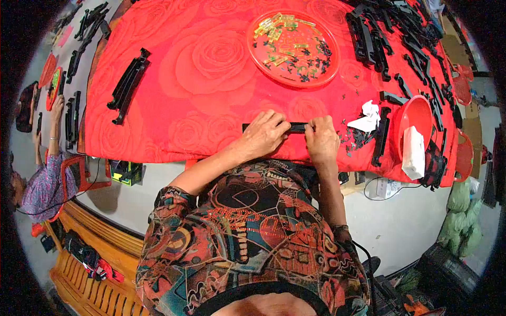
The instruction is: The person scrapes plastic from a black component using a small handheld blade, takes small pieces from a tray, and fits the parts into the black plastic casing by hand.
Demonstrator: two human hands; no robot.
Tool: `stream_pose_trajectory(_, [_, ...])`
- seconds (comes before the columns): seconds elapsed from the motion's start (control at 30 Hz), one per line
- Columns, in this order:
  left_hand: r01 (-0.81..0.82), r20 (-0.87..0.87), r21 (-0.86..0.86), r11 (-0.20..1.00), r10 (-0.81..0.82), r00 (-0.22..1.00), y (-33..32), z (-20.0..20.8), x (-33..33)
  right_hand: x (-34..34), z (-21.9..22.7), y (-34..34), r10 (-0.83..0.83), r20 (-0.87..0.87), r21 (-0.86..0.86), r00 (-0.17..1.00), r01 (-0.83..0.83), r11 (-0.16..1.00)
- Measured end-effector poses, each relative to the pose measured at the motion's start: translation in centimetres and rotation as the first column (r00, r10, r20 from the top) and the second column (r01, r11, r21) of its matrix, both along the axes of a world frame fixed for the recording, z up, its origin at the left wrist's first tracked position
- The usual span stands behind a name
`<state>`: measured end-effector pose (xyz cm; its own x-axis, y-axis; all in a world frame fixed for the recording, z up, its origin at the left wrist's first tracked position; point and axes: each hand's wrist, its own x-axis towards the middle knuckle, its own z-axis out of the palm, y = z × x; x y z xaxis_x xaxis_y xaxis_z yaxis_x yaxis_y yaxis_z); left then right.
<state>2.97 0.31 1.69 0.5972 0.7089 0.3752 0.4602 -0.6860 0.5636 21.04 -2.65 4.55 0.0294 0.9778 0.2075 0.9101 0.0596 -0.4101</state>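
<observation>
Close to the table's near edge, a long narrow black plastic strip (298, 127) lies crosswise between my two hands. My left hand (269, 131) grips it near the middle, fingers bent over it, and its left end sticks out past them. My right hand (322, 138) pinches the right end between thumb and fingers. Whether a smaller piece is also in those fingertips is hidden. Beyond my hands stands a round red tray (295, 83) holding yellowish-green pieces (272, 27) and small dark pieces (316, 66).
Finished-looking or not, similar black strips lie stacked at left (128, 87) and piled at far right (369, 45). Crumpled white tissue (367, 117), scattered black bits (359, 138), a red basket (408, 113) and a white packet (414, 152) sit at right. Another person's sleeve (45, 179) shows at left.
</observation>
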Motion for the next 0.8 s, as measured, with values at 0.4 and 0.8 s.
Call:
stream_pose_trajectory(0.4, [0.016,-0.003,0.015,1.0,-0.016,1.0,0.2,-0.8,-0.1,-2.0,-0.1,-1.0,0.001,0.041,0.21,0.999,-0.01,0.978])
stream_pose_trajectory(0.8, [0.139,0.431,-0.597,0.79,0.17,0.886,0.3,4.0,0.0,-0.5,3.3,-0.8,-0.181,-0.834,-0.197,0.521,0.025,0.98])
